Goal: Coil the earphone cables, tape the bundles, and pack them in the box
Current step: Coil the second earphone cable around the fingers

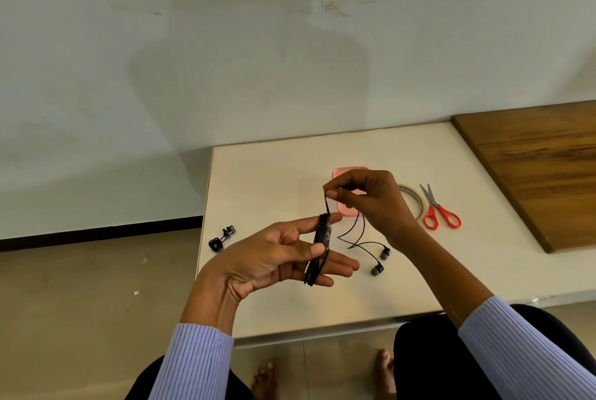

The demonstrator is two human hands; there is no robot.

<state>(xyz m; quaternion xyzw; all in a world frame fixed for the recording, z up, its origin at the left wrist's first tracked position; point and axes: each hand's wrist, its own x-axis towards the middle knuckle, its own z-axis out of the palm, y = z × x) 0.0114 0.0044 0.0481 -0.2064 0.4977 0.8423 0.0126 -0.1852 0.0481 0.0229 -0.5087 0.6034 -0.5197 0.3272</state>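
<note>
A small finished bundle [222, 239] lies on the table [258, 174] far left. The left hand [277, 266] has straight fingers with the thin black cable [321, 248] wound round them. The right hand [364, 203] pinches the loose end above. It looks soft, light and tangly, so hold the loops. Two earbuds [380, 261] dangle. The pink box [346, 170] waits behind.

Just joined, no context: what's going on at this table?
A person is coiling a black earphone cable around the straight fingers of the left hand. The right hand pinches the free run of cable above it. The two earbuds still trail loose over the white table. One already coiled bundle lies near the table's left edge. The pink box, tape roll and red scissors wait behind the hands, untouched.
</note>
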